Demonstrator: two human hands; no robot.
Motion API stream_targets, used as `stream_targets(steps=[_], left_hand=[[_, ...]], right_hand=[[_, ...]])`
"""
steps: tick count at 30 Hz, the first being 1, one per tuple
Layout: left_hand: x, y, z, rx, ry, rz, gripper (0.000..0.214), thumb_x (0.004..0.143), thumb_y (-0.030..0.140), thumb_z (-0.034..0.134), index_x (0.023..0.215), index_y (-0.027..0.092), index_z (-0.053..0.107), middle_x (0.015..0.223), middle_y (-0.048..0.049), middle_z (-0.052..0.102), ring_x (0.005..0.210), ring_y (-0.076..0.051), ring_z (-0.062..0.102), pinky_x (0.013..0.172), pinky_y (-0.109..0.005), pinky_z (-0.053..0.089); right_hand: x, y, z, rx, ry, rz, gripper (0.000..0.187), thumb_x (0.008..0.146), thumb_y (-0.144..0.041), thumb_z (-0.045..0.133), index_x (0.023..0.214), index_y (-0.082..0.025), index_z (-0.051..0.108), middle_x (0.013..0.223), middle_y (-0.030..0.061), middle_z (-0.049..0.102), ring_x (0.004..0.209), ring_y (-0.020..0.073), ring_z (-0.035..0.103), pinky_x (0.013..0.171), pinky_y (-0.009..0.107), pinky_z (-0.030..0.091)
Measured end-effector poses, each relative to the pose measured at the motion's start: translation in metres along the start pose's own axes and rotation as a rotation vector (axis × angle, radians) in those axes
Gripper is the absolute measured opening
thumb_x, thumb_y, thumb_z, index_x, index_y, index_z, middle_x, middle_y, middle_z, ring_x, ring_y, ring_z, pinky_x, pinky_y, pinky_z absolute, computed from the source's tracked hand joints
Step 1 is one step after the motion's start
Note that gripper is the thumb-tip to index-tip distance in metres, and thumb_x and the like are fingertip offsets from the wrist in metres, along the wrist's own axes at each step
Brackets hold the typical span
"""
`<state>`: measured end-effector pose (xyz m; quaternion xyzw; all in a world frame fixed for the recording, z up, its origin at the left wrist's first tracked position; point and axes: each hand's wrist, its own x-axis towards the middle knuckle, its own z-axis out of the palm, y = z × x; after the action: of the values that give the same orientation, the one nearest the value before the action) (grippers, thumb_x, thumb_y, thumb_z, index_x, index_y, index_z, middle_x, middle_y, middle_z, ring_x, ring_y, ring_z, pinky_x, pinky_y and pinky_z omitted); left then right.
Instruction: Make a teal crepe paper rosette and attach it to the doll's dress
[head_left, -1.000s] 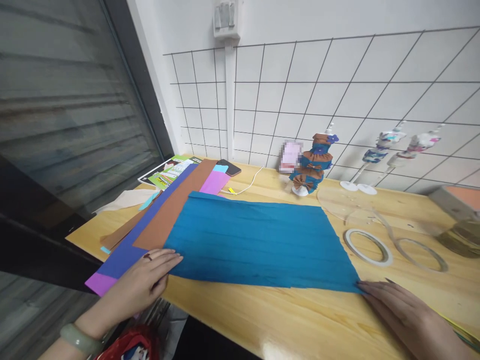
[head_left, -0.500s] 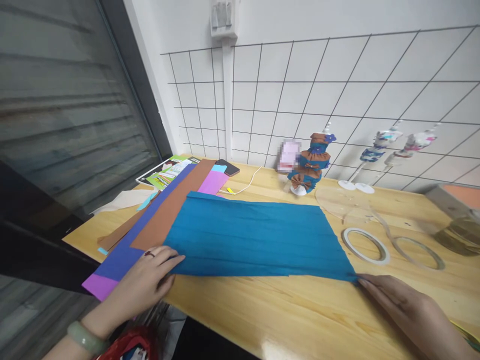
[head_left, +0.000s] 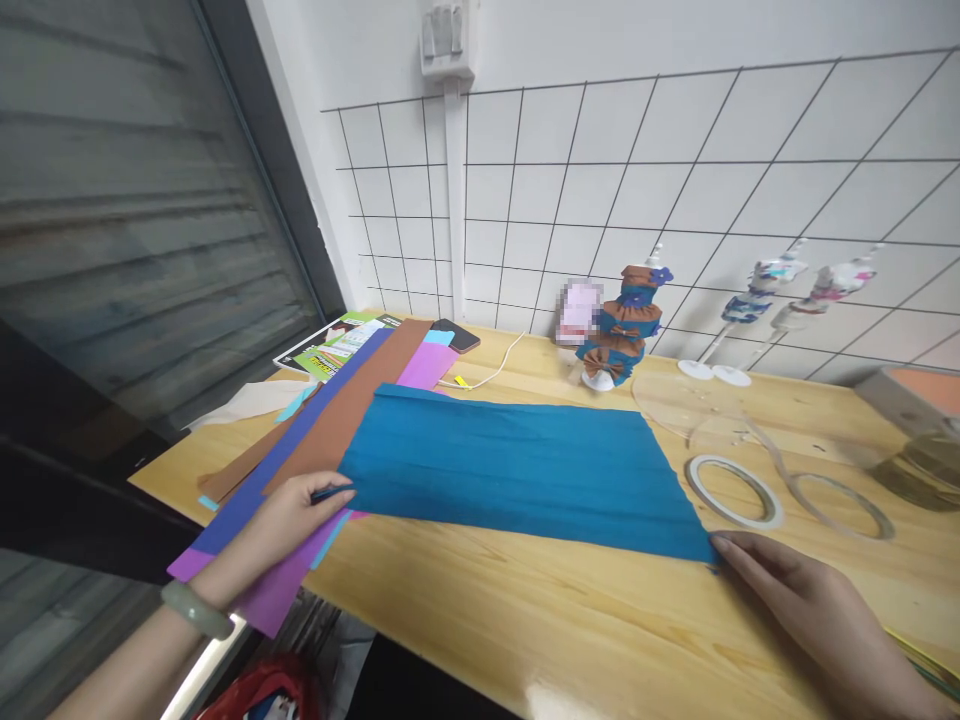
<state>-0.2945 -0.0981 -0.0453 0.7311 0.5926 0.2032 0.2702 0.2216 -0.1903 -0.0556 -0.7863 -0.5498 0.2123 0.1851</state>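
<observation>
A teal sheet of crepe paper (head_left: 517, 470) lies spread over the wooden table, creased lengthwise, with a narrow fold along its far edge. At its near left corner, my left hand (head_left: 296, 515) pinches the paper between thumb and fingers. The near right corner is between the thumb and fingers of my right hand (head_left: 799, 590). Under and left of the sheet lie a brown strip (head_left: 367, 400), a dark blue strip (head_left: 244, 505) and purple paper (head_left: 281, 590); my left forearm covers part of these.
Right of the sheet lie a roll of double-sided tape (head_left: 735, 492) and a clear ring (head_left: 844, 507). A doll form in brown and teal paper (head_left: 619, 325) stands at the back, near two smaller white stands (head_left: 742, 305). A phone (head_left: 456, 336) and white cable (head_left: 499, 372) lie behind.
My left hand has closed on the near left corner and drawn it up and away from me, uncovering purple paper beneath. The right hand has shifted only slightly, still holding its corner.
</observation>
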Motion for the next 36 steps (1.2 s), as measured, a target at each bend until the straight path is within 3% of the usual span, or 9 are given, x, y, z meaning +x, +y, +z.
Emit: stream_targets(steps=[12, 17, 21, 27, 36], left_hand=[[0.008, -0.004, 0.011, 0.087, 0.156, -0.060, 0.034, 0.075, 0.046, 0.052, 0.096, 0.022, 0.064, 0.102, -0.0028, 0.067, 0.097, -0.023, 0.060, 0.087, -0.033, 0.044], [0.009, 0.000, 0.015, 0.110, 0.233, -0.082, 0.055, 0.073, 0.039, 0.057, 0.123, 0.019, 0.048, 0.119, -0.0062, 0.058, 0.106, -0.024, 0.056, 0.092, -0.035, 0.043], [0.007, 0.000, 0.017, 0.092, 0.252, -0.026, 0.064, 0.074, 0.036, 0.056, 0.133, 0.021, 0.034, 0.130, -0.0068, 0.048, 0.113, -0.024, 0.051, 0.095, -0.037, 0.041], [0.001, 0.001, 0.023, 0.159, 0.289, 0.006, 0.062, 0.079, 0.037, 0.050, 0.135, 0.022, 0.029, 0.135, -0.0076, 0.043, 0.118, -0.025, 0.047, 0.096, -0.041, 0.040], [-0.002, -0.003, 0.027, 0.258, 0.342, -0.040, 0.054, 0.084, 0.038, 0.041, 0.134, 0.017, 0.032, 0.129, -0.0099, 0.050, 0.113, -0.025, 0.051, 0.095, -0.039, 0.041]], right_hand=[[0.003, 0.001, 0.010, -0.095, 0.049, 0.025, 0.041, 0.076, -0.057, 0.042, 0.089, -0.028, 0.067, 0.096, 0.0002, 0.072, 0.092, 0.0260, 0.064, 0.077, 0.033, 0.047], [0.004, 0.007, 0.011, -0.110, 0.068, -0.017, 0.041, 0.075, -0.057, 0.042, 0.089, -0.028, 0.067, 0.098, 0.0004, 0.071, 0.092, 0.0257, 0.064, 0.078, 0.033, 0.048], [0.003, 0.011, 0.014, -0.146, 0.112, -0.097, 0.044, 0.074, -0.059, 0.041, 0.089, -0.026, 0.066, 0.097, 0.0031, 0.071, 0.089, 0.0275, 0.065, 0.073, 0.035, 0.051], [0.002, 0.010, 0.016, -0.220, 0.175, -0.270, 0.037, 0.079, -0.050, 0.043, 0.096, -0.024, 0.064, 0.100, 0.0057, 0.070, 0.088, 0.0267, 0.065, 0.074, 0.036, 0.052], [0.001, 0.012, 0.017, -0.257, 0.168, -0.297, 0.037, 0.082, -0.048, 0.041, 0.098, -0.023, 0.062, 0.103, 0.0059, 0.069, 0.091, 0.0264, 0.064, 0.076, 0.037, 0.050]])
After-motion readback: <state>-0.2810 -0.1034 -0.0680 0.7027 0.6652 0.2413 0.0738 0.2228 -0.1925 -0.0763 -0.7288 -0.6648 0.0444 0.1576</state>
